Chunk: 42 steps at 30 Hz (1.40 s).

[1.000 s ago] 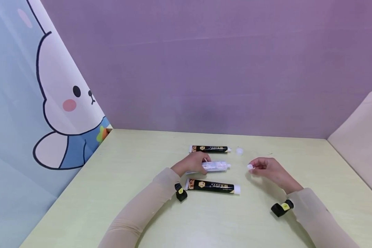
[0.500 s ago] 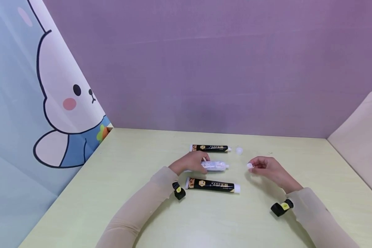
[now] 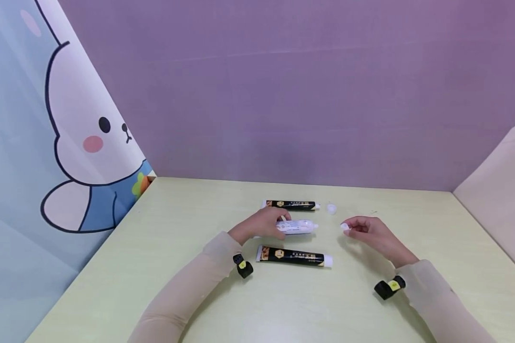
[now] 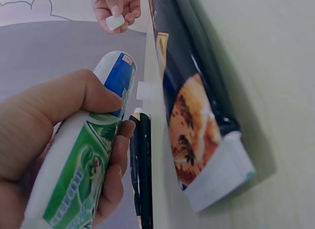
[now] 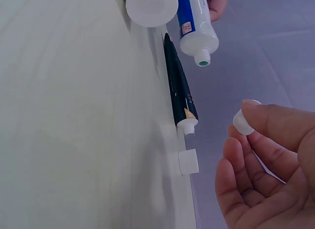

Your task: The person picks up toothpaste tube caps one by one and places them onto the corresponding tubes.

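From my seat I see the left hand (image 3: 262,224) curled round a white plastic tube with blue and green print (image 3: 299,227), raised off the pale worktop (image 3: 292,309), its bare nozzle facing right. Behind it lies an uncapped black tube with gold print (image 3: 296,206); in front, a white-capped black tube (image 3: 298,257). Further right rests a loose white cap (image 3: 331,209). Rightmost, apart from the left, the right hand (image 3: 371,233) pinches a small white screw cap (image 3: 345,226).

Your left hand (image 3: 263,224): one, thumb and fingers curled in a grip. Your right hand (image 3: 371,233): one, thumb and seemingly forefinger pinching, other fingers bent. Your sleeved forearms (image 3: 193,286): reaching forward.
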{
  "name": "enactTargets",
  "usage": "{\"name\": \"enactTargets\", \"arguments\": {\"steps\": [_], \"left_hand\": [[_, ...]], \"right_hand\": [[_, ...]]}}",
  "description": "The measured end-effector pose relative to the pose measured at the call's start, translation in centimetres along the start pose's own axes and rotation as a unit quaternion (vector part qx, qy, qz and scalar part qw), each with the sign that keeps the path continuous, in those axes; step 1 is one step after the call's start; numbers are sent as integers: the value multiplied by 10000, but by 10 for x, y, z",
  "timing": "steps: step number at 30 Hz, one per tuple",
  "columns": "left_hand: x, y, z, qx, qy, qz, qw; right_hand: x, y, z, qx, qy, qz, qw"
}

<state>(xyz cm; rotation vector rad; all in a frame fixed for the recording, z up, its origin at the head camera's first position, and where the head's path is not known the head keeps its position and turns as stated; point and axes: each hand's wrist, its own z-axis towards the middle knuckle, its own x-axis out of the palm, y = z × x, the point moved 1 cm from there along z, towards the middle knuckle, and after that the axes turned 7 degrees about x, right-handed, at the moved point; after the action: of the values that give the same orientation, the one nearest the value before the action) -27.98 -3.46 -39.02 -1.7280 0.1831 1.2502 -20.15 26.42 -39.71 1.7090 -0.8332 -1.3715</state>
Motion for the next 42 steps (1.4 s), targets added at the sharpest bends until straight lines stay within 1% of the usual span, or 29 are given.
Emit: {"name": "enactTargets", "arguments": {"steps": [3, 8, 13, 19, 24, 30, 34, 42], "left_hand": [[-2, -3, -2, 33, -92, -199, 9998], [-4, -7, -5, 109, -196, -338, 9992], [-6, -11, -7, 189, -269, -355, 9988], [-6, -13, -6, 323, -412, -405, 9978], [-5, -15, -5, 498, -467, -314, 9972], [-2, -19, -6, 680, -497, -436, 9955], [0, -21, -6, 676, -468, -487, 9954], [1, -24, -5, 690, -407, -411, 9959]], "right_hand": [[0, -1, 1, -14, -31, -86, 10000], [2, -1, 3, -122, -95, -155, 9998], [6, 1, 5, -342, -110, -252, 9990], [8, 6, 8, -423, -185, -415, 9981], [10, 9, 9, -474, -197, -465, 9976], [13, 14, 9, -469, -169, -404, 9979], [15, 16, 9, -439, -172, -397, 9981], [18, 19, 10, -435, -192, -452, 9978]]}}
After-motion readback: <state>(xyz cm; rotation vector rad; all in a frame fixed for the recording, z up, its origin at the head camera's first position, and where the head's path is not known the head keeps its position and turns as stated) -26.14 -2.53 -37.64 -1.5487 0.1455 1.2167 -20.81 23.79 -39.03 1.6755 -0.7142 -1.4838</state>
